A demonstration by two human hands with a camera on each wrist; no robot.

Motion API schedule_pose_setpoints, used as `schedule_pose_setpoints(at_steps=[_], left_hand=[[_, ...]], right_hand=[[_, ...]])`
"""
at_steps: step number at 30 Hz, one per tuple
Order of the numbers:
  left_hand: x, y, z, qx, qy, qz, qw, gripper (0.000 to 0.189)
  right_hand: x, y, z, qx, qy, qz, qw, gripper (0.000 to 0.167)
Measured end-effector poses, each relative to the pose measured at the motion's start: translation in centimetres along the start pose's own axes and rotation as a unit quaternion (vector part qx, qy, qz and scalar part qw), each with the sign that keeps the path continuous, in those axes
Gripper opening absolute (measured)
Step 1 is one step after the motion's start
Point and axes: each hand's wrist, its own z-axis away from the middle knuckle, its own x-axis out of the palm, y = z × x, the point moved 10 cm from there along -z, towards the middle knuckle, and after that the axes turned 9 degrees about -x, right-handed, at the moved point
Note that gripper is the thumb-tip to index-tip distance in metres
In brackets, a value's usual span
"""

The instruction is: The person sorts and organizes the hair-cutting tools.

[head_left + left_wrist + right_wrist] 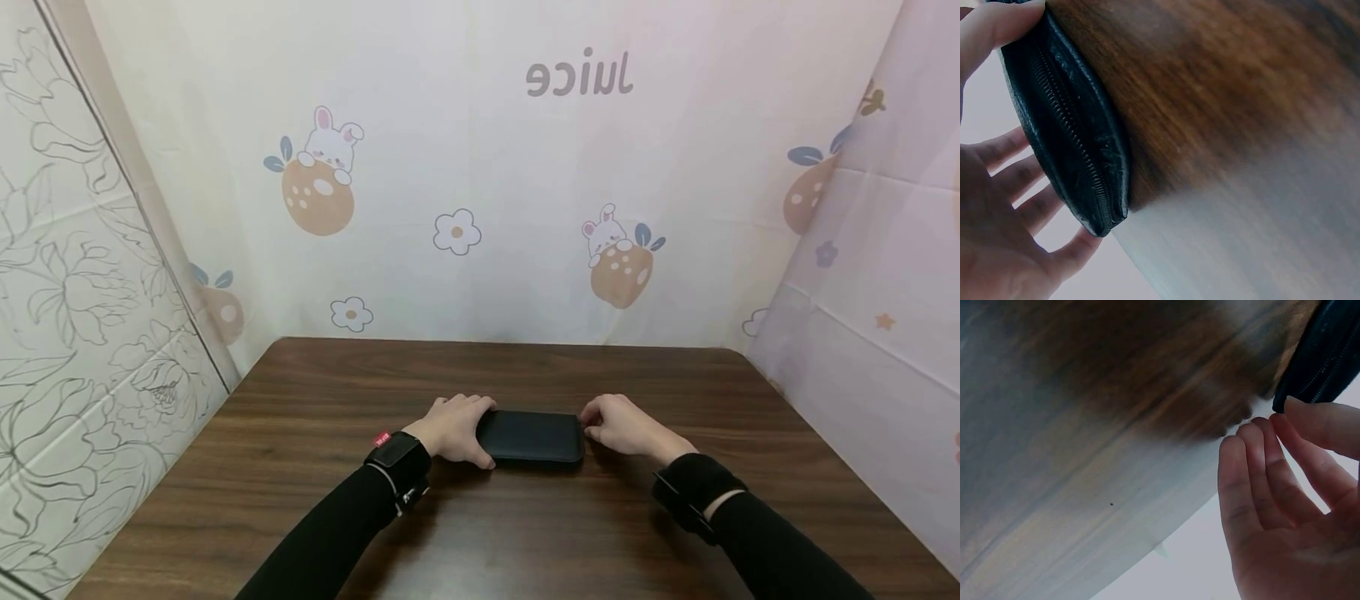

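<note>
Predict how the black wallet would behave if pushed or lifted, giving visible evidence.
The wallet probably has some give when squeezed, since the sides by its zip look creased and leathery. It should hold its shape fairly well, as its top looks flat. It seems unlikely to roll or tip, given its low, broad form.

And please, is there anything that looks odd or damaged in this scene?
Yes: the word "Juice" on the back curtain reads mirrored, with its J at the right end. The black zip case on the table shows no clear damage.
</note>
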Motion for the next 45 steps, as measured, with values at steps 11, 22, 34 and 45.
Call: schedule_pose_setpoints(at_steps=[11, 22, 34, 45], left_hand=[[0.0, 0.0, 0.0, -0.004, -0.006, 0.005, 1.0000, 0.084], [0.1, 0.1, -0.3, -0.008, -0.007, 0.001, 0.9999, 0.084], [0.2, -0.1, -0.1, -0.015, -0.015, -0.001, 0.9998, 0.086], [0.3, 0.0, -0.3, -0.015, -0.016, 0.001, 0.9998, 0.086]], right_hand=[[0.6, 0.3, -1.6, 0.032, -0.011, 0.058, 0.9978, 0.006], [0.6, 0.2, -1.6, 0.004, -0.022, 0.076, 0.9969, 0.004], [0.9, 0.0, -1.4, 0.005, -0.038, 0.067, 0.9970, 0.001], [0.5, 0.0, 0.0, 0.013, -0.058, 0.073, 0.9956, 0.016]])
